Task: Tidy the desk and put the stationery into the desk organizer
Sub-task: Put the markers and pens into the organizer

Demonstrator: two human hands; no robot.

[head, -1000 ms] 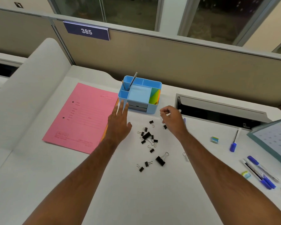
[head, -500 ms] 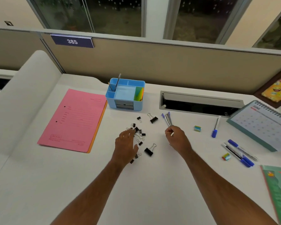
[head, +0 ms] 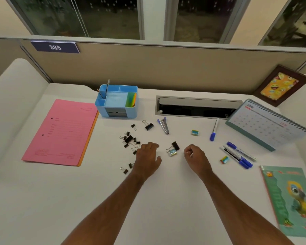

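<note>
The blue desk organizer [head: 117, 110] stands at the back of the white desk, with a pen and a pencil upright in its back left compartment and coloured notes at its right. Several small black binder clips [head: 129, 140] lie scattered in front of it. My left hand [head: 147, 160] rests palm down at the right edge of that pile, fingers slightly bent. My right hand [head: 195, 156] hovers near the desk with curled fingers, and I see nothing in it. Between my hands lie a large clip [head: 174, 146] and a small eraser [head: 172, 152]. Two pens [head: 163, 125] lie behind them.
A pink folder [head: 60, 131] lies at the left. To the right are an eraser [head: 194, 132], a blue marker [head: 214, 129], a few pens [head: 238, 154], another eraser [head: 224, 159], a desk calendar [head: 267, 124] and a parrot notebook [head: 290, 200]. A cable slot [head: 196, 108] opens at the back.
My right hand let go of the pens, which now lie on the desk, and drew back toward me. My left hand shifted right, off the clip pile.
</note>
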